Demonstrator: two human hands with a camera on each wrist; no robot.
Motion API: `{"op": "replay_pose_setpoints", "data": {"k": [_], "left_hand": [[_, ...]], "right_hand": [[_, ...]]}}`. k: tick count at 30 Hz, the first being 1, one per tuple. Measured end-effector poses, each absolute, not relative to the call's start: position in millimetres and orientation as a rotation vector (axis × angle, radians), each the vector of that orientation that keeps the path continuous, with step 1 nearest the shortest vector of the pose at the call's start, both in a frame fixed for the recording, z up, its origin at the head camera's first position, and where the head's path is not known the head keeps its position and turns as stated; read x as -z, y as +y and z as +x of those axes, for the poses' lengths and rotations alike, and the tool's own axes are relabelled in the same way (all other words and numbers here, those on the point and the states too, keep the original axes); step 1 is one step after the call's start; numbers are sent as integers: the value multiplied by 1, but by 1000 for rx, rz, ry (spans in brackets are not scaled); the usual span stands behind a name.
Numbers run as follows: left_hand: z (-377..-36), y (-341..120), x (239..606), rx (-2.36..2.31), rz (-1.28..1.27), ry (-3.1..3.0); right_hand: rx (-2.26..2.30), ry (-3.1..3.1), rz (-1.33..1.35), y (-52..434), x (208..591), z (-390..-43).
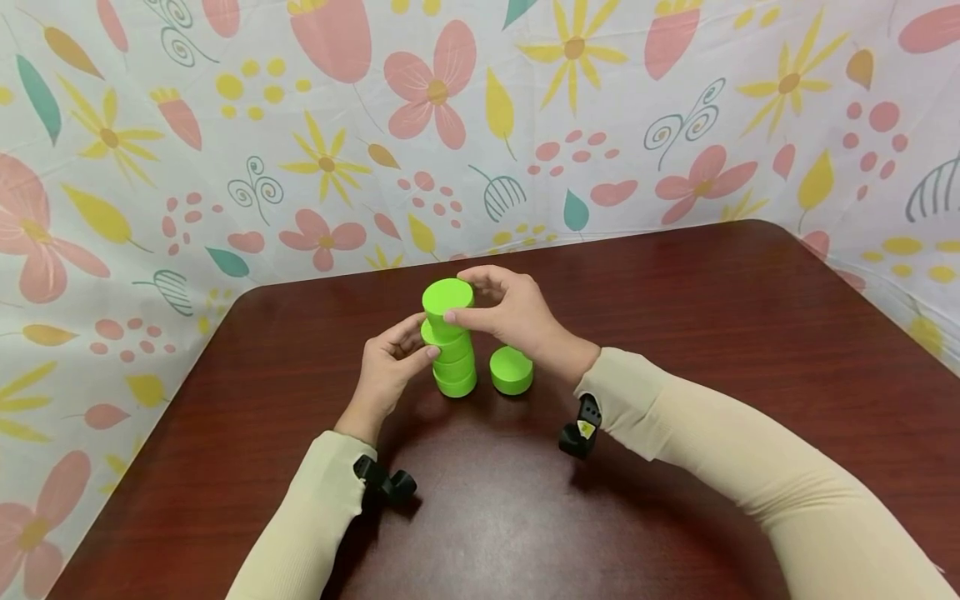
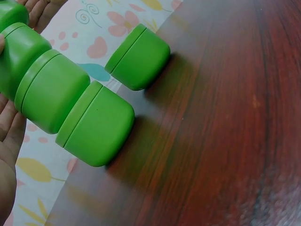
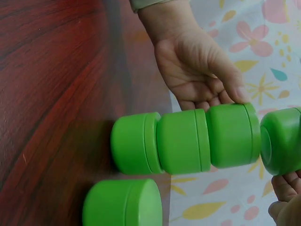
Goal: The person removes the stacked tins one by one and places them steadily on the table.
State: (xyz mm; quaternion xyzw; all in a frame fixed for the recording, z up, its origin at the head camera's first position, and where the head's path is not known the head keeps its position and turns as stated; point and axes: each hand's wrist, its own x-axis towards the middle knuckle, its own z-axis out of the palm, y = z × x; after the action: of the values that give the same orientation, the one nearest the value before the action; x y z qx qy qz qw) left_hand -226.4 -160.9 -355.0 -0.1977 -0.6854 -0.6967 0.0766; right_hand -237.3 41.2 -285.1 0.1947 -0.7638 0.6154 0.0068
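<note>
Three round green lidded jars stand stacked on the table, slightly out of line with one another. My left hand grips the uppermost of these three, thumb at the near side near its lid, fingers round the far side. Over the stack, my right hand holds a fourth green jar between thumb and fingers. In the right wrist view its base is right at the lid below, tilted a little. Another green jar stands alone on the table, just right of the stack.
The dark reddish wooden table has rounded far corners. Behind it hangs a white cloth printed with flowers and leaves. Black straps with small cameras sit on both wrists, over cream sleeves.
</note>
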Motion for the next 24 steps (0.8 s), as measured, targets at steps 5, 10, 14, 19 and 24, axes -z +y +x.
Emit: {"op": "replay_pose_setpoints", "data": {"k": [5,10,14,19,24], "left_hand": [[-226,-160,356,2122,-620,-2023],[-227,-161,356,2135,-641,-1995],[-227,-161,356,2136,-662,-1987],[-228,-160,357,2136,-669,-1980],[-228,-160,357,2129,-656,-1981]], "right_hand": [[-1913,-2384,589,51,281,-236],[-1909,-2362,585,61,278,-234],[-1897,-2359,558,68,277,-233],[-1895,-2353,506,79,278,-231],[-1885,-2346,448,91,284,-230]]}}
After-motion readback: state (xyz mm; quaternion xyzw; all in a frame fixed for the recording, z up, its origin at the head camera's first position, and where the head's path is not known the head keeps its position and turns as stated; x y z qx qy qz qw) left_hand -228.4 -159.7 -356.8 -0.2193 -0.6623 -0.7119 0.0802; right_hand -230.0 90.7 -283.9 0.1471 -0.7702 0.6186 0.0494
